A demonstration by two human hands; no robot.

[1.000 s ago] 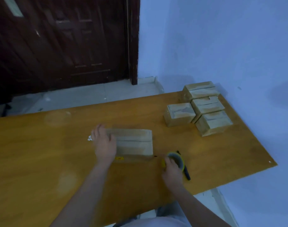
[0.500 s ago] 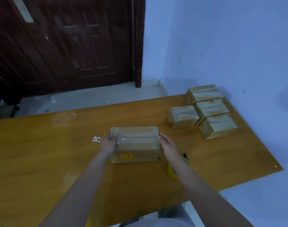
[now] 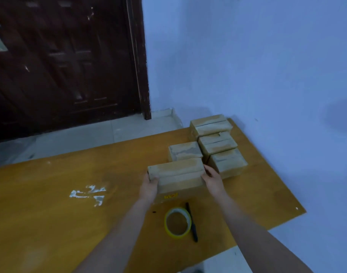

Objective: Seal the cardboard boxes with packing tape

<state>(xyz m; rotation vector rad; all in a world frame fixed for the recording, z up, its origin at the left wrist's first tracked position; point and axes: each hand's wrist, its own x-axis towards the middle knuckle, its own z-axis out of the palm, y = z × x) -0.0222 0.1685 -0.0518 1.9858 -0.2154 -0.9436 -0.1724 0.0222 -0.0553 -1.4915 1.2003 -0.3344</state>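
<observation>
A taped cardboard box (image 3: 177,175) with a small yellow label on its front sits between my two hands on the wooden table (image 3: 50,213). My left hand (image 3: 149,187) grips its left end and my right hand (image 3: 213,179) grips its right end. The box lies right in front of a group of several taped boxes (image 3: 218,142) at the table's far right. A yellow roll of packing tape (image 3: 177,221) lies flat on the table between my forearms, with a black pen-like tool (image 3: 192,221) beside it on the right.
A white smear (image 3: 89,194) marks the table left of the box. The table's right edge meets a blue wall (image 3: 247,66). A dark wooden door (image 3: 60,60) and tiled floor (image 3: 80,138) lie beyond the far edge.
My right hand left the tape roll and took the box's right end. Both hands have moved the box to the right and away from me, up against the group of taped boxes.
</observation>
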